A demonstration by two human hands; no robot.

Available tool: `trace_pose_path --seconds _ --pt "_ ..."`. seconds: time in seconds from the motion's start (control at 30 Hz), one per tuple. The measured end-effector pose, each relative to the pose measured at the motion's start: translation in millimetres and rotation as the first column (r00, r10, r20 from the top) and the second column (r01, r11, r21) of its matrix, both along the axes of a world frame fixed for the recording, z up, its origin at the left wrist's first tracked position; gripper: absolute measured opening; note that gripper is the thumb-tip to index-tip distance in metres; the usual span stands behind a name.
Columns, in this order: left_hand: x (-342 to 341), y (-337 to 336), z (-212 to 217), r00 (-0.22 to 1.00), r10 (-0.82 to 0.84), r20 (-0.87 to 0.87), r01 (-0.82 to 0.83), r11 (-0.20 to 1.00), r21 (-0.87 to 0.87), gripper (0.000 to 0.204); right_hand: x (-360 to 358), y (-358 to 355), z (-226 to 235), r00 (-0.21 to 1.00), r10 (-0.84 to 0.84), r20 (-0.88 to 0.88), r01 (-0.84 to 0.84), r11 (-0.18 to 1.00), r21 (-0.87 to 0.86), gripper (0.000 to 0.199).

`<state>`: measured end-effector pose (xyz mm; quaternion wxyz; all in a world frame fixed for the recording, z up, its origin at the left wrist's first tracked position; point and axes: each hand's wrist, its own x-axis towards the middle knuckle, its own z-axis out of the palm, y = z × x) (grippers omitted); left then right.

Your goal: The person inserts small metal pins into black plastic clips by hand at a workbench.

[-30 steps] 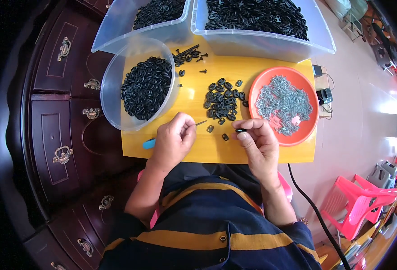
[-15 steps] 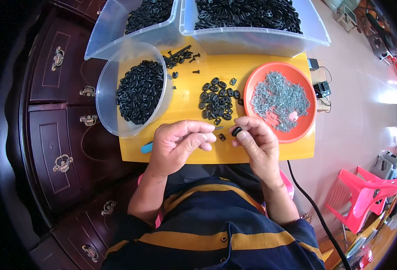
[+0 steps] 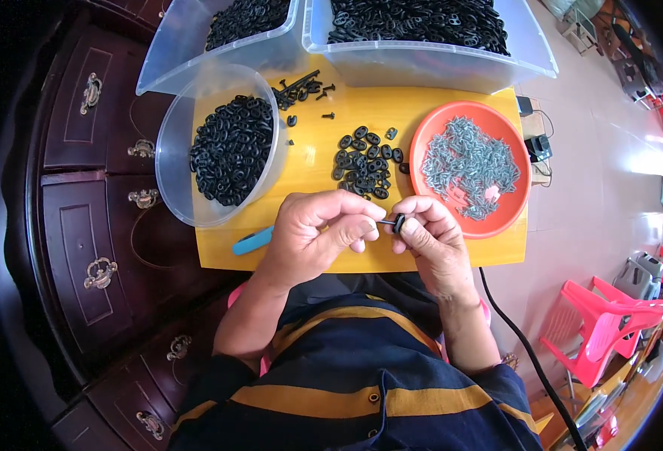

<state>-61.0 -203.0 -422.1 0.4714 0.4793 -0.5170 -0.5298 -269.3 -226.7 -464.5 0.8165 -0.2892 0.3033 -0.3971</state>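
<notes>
My left hand (image 3: 324, 229) is closed around a screwdriver. Its blue handle (image 3: 253, 240) sticks out on the left of the palm, and its thin metal shaft (image 3: 386, 222) shows past the fingertips. Between the thumb and fingers of my right hand (image 3: 430, 237) is a small black oval plastic piece (image 3: 399, 223). The shaft's tip meets this piece; whether a screw sits there is hidden. Just beyond my hands lies a loose pile of similar black oval pieces (image 3: 363, 167), some showing two holes.
An orange-red plate (image 3: 419, 143) of small silvery screws (image 3: 470, 165) stands at the right. At the left is a clear round tub (image 3: 167, 177) of black pieces. Two clear bins (image 3: 421, 64) (image 3: 196, 66) fill the back of the yellow table (image 3: 309, 259). Dark screw-like bits (image 3: 327, 116) lie near them.
The screwdriver in my left hand has moved right, and its tip now meets the black oval piece. More of the blue handle shows. My right hand keeps its pinch nearly in place.
</notes>
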Motion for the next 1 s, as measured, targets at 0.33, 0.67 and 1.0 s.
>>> trace_pose_path --seconds 0.33,0.67,1.0 --pt "-7 -9 3 0.925 0.097 0.367 -0.015 0.975 -0.220 0.009 2 2 -2 0.992 -0.043 -0.117 0.032 0.995 -0.091 0.019" --pt "-21 0 -3 0.907 0.237 0.348 -0.101 0.925 -0.367 0.016 1 0 -4 0.997 0.048 0.052 -0.055 0.989 0.139 0.019" --pt "-18 -3 -8 0.942 0.160 0.294 -0.037 0.923 -0.383 0.027 -1 -1 -12 0.949 0.098 0.299 -0.173 0.956 0.236 0.022"
